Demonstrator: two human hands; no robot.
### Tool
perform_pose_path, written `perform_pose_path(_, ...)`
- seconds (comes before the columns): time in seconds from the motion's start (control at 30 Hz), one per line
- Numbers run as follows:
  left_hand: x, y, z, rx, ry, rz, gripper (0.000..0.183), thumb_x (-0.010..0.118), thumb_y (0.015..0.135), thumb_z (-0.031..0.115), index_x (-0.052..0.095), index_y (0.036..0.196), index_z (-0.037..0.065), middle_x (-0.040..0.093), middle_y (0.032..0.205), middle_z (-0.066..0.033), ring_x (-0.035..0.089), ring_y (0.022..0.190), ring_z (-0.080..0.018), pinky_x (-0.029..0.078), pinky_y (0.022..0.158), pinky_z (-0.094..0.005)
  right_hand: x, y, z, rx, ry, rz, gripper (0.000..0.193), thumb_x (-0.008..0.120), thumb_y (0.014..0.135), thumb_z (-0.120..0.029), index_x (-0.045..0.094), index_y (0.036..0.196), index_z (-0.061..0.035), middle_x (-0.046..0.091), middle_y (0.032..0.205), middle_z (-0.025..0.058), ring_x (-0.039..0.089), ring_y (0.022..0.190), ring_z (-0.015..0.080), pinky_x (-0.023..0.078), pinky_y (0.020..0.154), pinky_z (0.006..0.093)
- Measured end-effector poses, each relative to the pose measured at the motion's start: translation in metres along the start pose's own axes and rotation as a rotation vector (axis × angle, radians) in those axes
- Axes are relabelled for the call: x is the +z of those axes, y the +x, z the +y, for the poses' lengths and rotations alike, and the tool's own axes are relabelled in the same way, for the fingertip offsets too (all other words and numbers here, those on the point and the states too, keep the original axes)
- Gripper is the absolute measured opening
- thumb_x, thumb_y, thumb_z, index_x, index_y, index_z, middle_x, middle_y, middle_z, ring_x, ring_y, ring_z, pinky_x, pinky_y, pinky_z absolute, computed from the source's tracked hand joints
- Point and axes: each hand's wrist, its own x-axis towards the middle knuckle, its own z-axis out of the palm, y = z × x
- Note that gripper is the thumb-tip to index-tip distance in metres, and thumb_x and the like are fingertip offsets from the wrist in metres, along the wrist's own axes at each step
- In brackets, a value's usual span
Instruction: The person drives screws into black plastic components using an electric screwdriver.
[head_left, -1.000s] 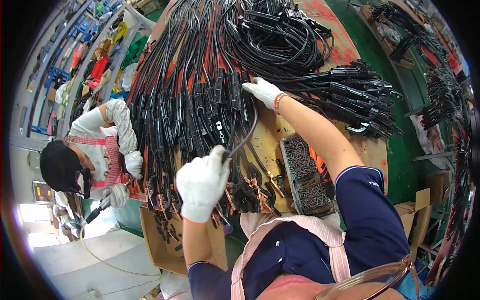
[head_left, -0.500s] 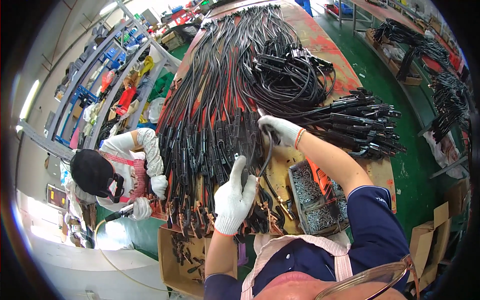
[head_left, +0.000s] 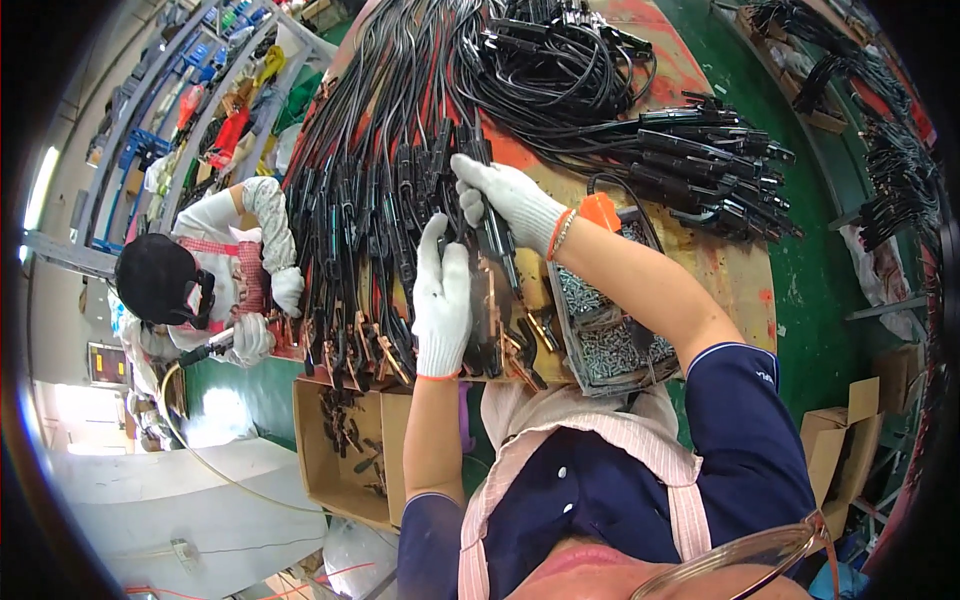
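Both my hands wear white gloves over a wooden table [head_left: 735, 275] covered with rows of black cable clamps [head_left: 370, 200] that have copper jaws. My right hand [head_left: 500, 195] is closed around the black handle of one clamp [head_left: 505, 300], which runs down toward the table's near edge. My left hand [head_left: 442, 300] lies flat on the clamps just left of it, fingers straight and pointing away from me, thumb beside that clamp. Whether the left hand grips anything underneath is hidden.
A tray of small screws [head_left: 605, 330] sits right of my hands, with an orange object [head_left: 600, 210] behind it. Coiled black cables [head_left: 570, 60] fill the far table. An open cardboard box [head_left: 340, 450] stands below the near edge. A co-worker [head_left: 200, 280] works at left.
My right hand has moved left and nearer along the clamps and now grips a handle. My left hand has gone from a loose hold to lying flat with straight fingers.
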Motion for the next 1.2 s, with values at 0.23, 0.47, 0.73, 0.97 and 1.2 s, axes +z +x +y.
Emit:
perform_pose_path(0.23,0.016,0.009,-0.018,-0.097,-0.063,-0.043,0.047,0.05,0.097,0.02,0.043,0.138,-0.003,0.056,0.125,-0.0097,0.053,0.107,-0.0141,0.041,0.095,-0.0265,-0.017,0.024,-0.009,-0.008,0.238,0.027,0.021,0.06,0.095,-0.025,0.05,0.083,-0.0112,0.045,0.064,-0.0063,0.04,0.046,0.0016,0.037,0.039,0.0159)
perform_pose_path(0.47,0.021,0.039,-0.008,0.106,-0.139,0.161,0.036,0.045,0.099,0.014,0.049,0.13,-0.004,0.058,0.119,-0.0098,0.056,0.104,-0.0144,0.044,0.093,-0.0268,0.009,0.001,0.015,-0.16,0.201,-0.01,0.017,0.066,0.088,-0.018,0.052,0.091,-0.0092,0.052,0.067,-0.0001,0.046,0.048,0.0086,0.041,0.042,0.0246)
perform_pose_path(0.73,0.032,0.043,-0.003,-0.017,-0.372,0.141,0.033,0.046,0.099,0.01,0.046,0.13,-0.002,0.061,0.11,-0.0092,0.059,0.096,-0.0127,0.048,0.087,-0.0274,0.013,0.002,0.006,-0.218,0.069,0.202,0.018,0.063,0.092,-0.02,0.052,0.098,-0.0078,0.053,0.074,-0.0007,0.049,0.055,0.0059,0.044,0.044,0.0214)
perform_pose_path(0.97,0.057,0.019,-0.046,0.156,-0.244,0.147,0.025,0.045,0.1,0.013,0.051,0.123,0.002,0.058,0.119,-0.0095,0.057,0.103,-0.0142,0.045,0.093,-0.0283,-0.008,-0.004,0.003,-0.389,-0.269,0.161,0.037,0.064,0.091,-0.022,0.048,0.119,-0.0043,0.054,0.082,0.0002,0.051,0.064,0.0045,0.046,0.054,0.02)
perform_pose_path(1.2,0.089,-0.018,0.0,-0.518,-0.636,-0.177,0.048,0.052,0.099,0.024,0.029,0.14,0.015,0.056,0.1,-0.0052,0.055,0.07,-0.0117,0.044,0.053,-0.0264,-0.031,-0.032,-0.013,-0.465,-1.033,0.4,0.086,0.062,0.082,-0.054,0.032,0.143,-0.0007,0.055,0.119,0.022,0.055,0.11,0.0315,0.043,0.096,0.037)
